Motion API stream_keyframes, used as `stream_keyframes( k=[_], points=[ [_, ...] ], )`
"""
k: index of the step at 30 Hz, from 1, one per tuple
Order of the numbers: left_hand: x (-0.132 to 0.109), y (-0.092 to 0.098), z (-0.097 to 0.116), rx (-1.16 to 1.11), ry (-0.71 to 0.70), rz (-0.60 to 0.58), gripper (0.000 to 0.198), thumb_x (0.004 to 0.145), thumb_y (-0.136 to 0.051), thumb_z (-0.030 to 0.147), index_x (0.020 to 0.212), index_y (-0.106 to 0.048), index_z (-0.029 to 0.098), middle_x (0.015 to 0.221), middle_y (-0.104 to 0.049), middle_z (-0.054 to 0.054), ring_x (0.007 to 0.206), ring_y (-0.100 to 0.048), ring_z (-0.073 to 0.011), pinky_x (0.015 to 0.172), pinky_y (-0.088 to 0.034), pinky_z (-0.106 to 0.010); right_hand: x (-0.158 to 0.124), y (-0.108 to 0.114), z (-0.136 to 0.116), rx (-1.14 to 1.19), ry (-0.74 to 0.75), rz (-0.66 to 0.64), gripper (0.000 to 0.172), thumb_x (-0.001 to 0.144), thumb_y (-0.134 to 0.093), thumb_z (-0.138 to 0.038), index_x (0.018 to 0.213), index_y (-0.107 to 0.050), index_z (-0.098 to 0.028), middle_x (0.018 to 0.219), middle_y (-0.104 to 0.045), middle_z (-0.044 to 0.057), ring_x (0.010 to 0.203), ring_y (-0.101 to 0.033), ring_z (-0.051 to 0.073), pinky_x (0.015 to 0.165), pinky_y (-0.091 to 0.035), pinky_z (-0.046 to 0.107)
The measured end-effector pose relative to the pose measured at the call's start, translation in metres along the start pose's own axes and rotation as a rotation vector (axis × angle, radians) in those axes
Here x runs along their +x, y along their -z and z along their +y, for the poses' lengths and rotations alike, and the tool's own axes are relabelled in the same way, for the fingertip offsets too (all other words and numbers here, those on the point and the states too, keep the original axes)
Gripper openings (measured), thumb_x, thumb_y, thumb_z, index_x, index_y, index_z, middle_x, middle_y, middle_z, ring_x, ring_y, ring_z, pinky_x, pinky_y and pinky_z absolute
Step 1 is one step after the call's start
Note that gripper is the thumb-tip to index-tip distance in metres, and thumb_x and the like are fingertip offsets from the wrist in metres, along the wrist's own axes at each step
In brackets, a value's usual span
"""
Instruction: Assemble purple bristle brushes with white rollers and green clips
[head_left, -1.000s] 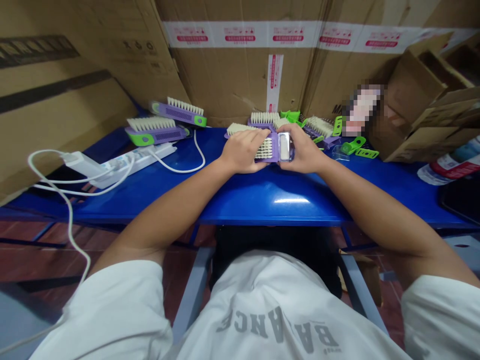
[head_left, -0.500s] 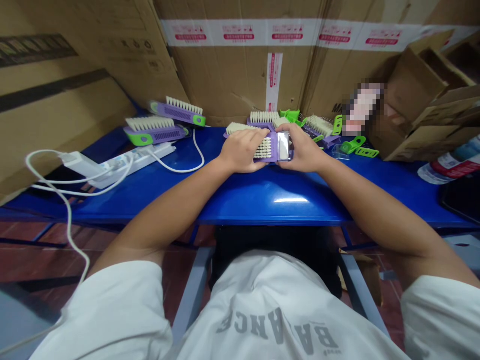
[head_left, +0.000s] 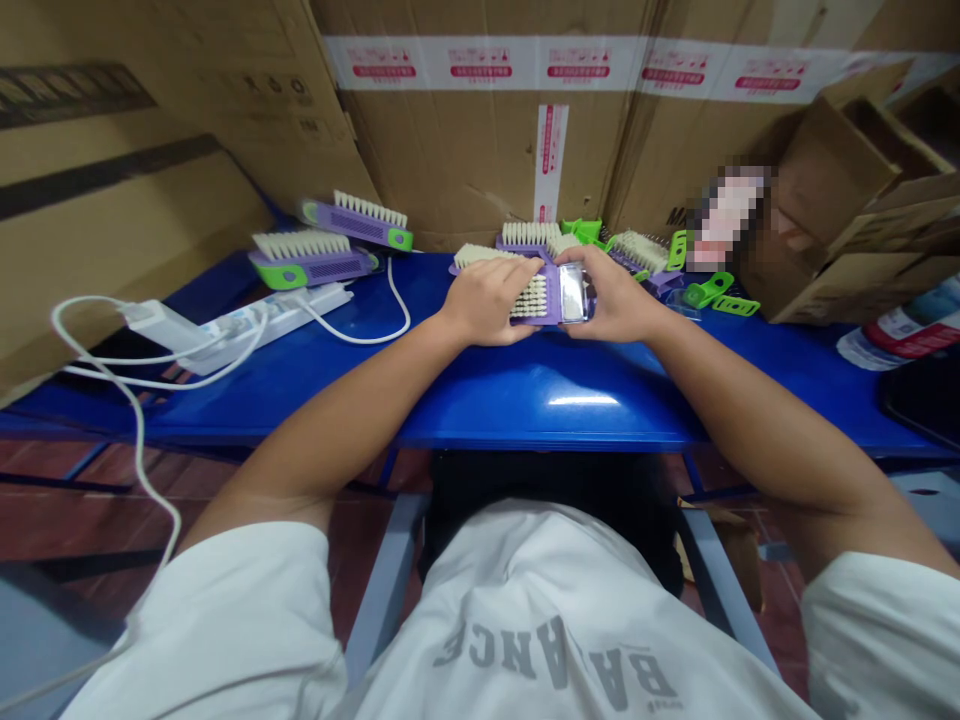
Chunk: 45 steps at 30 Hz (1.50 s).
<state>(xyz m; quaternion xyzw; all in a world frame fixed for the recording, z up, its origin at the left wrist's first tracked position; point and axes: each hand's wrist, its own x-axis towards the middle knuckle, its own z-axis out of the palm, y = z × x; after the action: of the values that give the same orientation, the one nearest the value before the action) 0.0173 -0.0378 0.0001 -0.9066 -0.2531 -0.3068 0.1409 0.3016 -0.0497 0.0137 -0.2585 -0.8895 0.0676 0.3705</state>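
Observation:
My left hand (head_left: 487, 298) lies over the cream bristles of a purple plastic brush (head_left: 536, 298), holding it from the left. My right hand (head_left: 609, 295) grips the brush's right end, with its fingers around a shiny silver rectangular piece (head_left: 572, 293) set against the purple body. The piece looks reflective, but I cannot tell its material. Part of the brush is hidden under my left palm. Just behind my hands stand more bristled brushes (head_left: 529, 235), partly covered by the held one.
Two purple-and-green brushes (head_left: 360, 222) lie at the left on the blue table (head_left: 540, 395), beside a white power strip (head_left: 270, 325) with cables. Green plastic parts (head_left: 709, 290) lie at the right. Cardboard boxes (head_left: 480, 130) wall the back.
The silver piece has shifted slightly to the right and tilted, and my right hand has turned with it. My left hand and the brush have barely moved.

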Motion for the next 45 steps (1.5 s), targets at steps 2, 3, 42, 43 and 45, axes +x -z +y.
stream_keyframes(
  k=[2,3,42,43,45],
  points=[
    [0.0,-0.0001,0.0,-0.002,0.004,-0.003,0.086,0.091,-0.081,0.052,0.163,-0.057,0.01,0.154,-0.073,-0.025,0.142,-0.073,-0.0456,0.121,-0.058,-0.059,-0.0002,-0.0003,0.0006,0.001,0.003,0.007,0.091,0.071,-0.096,-0.068,0.145,-0.06,-0.028,0.14,-0.069,0.013,0.128,-0.068,0.04,0.114,-0.056,0.06],
    [0.0,0.0002,0.0002,0.0,0.007,-0.005,0.086,0.091,-0.081,0.052,0.162,-0.058,0.01,0.154,-0.073,-0.025,0.141,-0.073,-0.0456,0.121,-0.058,-0.059,-0.0003,-0.0008,0.0009,0.0,0.007,0.014,0.091,0.071,-0.096,-0.067,0.145,-0.06,-0.028,0.14,-0.07,0.013,0.128,-0.068,0.04,0.114,-0.056,0.06],
    [0.0009,0.0013,0.006,0.01,0.036,-0.016,0.084,0.09,-0.076,0.049,0.162,-0.059,0.008,0.155,-0.072,-0.027,0.142,-0.072,-0.0465,0.121,-0.058,-0.06,0.0004,-0.0085,-0.0003,-0.004,-0.011,0.032,0.092,0.072,-0.093,-0.076,0.143,-0.059,-0.029,0.137,-0.066,0.013,0.128,-0.064,0.041,0.115,-0.055,0.062],
    [0.0009,0.0016,0.0062,0.013,0.037,-0.014,0.084,0.09,-0.076,0.049,0.161,-0.059,0.008,0.154,-0.073,-0.026,0.142,-0.073,-0.0462,0.12,-0.058,-0.06,0.0004,-0.0085,-0.0003,-0.007,-0.015,0.034,0.092,0.071,-0.093,-0.076,0.142,-0.059,-0.029,0.137,-0.066,0.013,0.129,-0.064,0.041,0.115,-0.055,0.062],
    [0.001,0.0023,0.0068,0.014,0.039,-0.014,0.083,0.09,-0.077,0.048,0.161,-0.059,0.01,0.154,-0.073,-0.025,0.141,-0.073,-0.0456,0.12,-0.059,-0.059,0.0004,-0.0082,-0.0002,-0.014,-0.007,0.036,0.092,0.071,-0.094,-0.075,0.142,-0.059,-0.029,0.137,-0.067,0.013,0.129,-0.064,0.042,0.115,-0.055,0.063]
  ],
)
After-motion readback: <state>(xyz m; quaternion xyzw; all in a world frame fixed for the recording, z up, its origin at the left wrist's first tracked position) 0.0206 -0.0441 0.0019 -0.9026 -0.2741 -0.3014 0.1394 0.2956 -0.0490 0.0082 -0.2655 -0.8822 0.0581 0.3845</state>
